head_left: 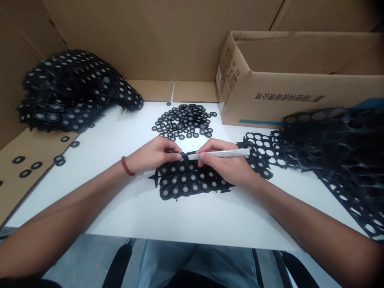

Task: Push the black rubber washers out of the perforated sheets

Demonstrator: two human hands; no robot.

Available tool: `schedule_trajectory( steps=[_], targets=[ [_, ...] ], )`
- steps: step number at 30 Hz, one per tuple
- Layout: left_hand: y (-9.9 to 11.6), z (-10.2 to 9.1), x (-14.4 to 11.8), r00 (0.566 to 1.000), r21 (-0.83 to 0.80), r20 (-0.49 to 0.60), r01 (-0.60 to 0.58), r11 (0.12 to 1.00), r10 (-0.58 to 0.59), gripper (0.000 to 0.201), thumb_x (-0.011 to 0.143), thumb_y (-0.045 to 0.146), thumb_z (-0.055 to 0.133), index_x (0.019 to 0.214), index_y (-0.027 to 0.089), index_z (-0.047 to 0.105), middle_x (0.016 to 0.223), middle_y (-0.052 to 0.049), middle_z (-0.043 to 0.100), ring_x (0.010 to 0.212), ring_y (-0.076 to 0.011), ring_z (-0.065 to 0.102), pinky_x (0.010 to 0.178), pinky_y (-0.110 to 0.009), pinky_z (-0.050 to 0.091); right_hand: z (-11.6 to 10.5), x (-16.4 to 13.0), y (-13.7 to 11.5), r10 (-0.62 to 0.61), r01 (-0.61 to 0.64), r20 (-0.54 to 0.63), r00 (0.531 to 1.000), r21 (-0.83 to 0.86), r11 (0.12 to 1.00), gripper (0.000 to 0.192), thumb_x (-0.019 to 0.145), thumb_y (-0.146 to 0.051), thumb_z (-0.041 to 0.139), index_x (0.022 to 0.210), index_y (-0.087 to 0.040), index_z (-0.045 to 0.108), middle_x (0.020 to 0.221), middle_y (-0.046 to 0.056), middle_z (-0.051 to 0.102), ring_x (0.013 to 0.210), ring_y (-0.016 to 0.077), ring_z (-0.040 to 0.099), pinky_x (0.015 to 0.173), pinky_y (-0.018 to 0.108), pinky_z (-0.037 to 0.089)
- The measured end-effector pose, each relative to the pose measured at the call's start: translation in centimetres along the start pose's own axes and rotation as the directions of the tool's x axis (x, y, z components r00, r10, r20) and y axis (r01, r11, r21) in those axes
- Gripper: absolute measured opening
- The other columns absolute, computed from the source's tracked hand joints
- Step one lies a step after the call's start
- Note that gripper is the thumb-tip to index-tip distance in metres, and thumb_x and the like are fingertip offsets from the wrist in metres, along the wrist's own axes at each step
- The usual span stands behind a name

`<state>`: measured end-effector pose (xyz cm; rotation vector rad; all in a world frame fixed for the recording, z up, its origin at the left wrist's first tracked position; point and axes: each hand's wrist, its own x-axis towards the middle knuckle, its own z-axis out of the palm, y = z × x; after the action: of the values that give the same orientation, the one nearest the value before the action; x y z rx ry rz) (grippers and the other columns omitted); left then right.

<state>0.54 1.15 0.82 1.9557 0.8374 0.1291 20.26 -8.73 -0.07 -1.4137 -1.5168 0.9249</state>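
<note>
A black sheet of ring-shaped parts with pale centres (187, 182) lies on the white table (180, 216) in front of me. My left hand (154, 154) pinches the sheet's far edge with its fingertips. My right hand (223, 162) grips a white pen-like tool (222, 153), whose tip points left and meets the sheet's edge right by my left fingertips. A red bead bracelet (127, 167) sits on my left wrist.
A heap of loose black rings (186, 122) lies behind the sheet. A pile of filled black sheets (72, 90) sits far left, emptied sheets with holes (336, 140) at right. An open cardboard box (300, 76) stands back right. Stray rings (25, 173) lie on cardboard at left.
</note>
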Motion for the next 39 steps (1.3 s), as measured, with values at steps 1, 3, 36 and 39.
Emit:
schedule_trajectory(
  steps=[1,3,36,39],
  targets=[
    [-0.1,0.0,0.0,1.0,-0.014,0.008,0.0,1.0,0.0,0.024,0.079,0.037,0.059,0.081,0.015,0.068,0.073,0.0,0.063,0.066,-0.0116,0.051,0.062,-0.023,0.038,0.0,0.0,0.0,0.005,-0.005,-0.003,1.0,-0.005,1.0,0.008,0.08,-0.02,0.057,0.073,-0.018,0.062,0.067,-0.001,0.067,0.066,0.0129,0.06,0.064,0.026,0.043],
    [-0.1,0.0,0.0,1.0,-0.031,0.018,0.001,1.0,0.0,0.024,0.079,0.037,0.059,0.081,0.015,0.068,0.073,0.0,0.063,0.066,-0.0112,0.05,0.062,-0.023,0.038,0.1,0.0,0.1,0.01,-0.011,-0.009,1.0,-0.01,1.0,0.008,0.08,-0.022,0.058,0.074,-0.018,0.062,0.066,-0.002,0.067,0.065,0.0126,0.059,0.063,0.025,0.043],
    [0.5,1.4,0.6,0.994,0.255,-0.097,-0.018,0.967,0.044,0.025,0.077,0.042,0.059,0.081,0.018,0.063,0.072,0.001,0.061,0.064,-0.0125,0.051,0.06,-0.024,0.038,-0.9,-0.9,0.7,0.064,-0.063,-0.027,0.998,0.028,0.998,0.012,0.081,-0.024,0.057,0.071,-0.019,0.06,0.063,-0.002,0.066,0.063,0.0121,0.058,0.064,0.026,0.041],
    [0.3,1.4,0.6,0.996,0.226,-0.058,-0.056,0.972,0.071,0.024,0.08,0.04,0.055,0.083,0.018,0.061,0.068,0.002,0.058,0.062,-0.0119,0.049,0.059,-0.024,0.037,-0.7,-0.9,0.8,0.049,-0.049,-0.051,0.997,0.005,0.999,0.01,0.081,-0.023,0.057,0.073,-0.019,0.061,0.066,-0.003,0.067,0.066,0.0122,0.059,0.066,0.025,0.042]
  ],
)
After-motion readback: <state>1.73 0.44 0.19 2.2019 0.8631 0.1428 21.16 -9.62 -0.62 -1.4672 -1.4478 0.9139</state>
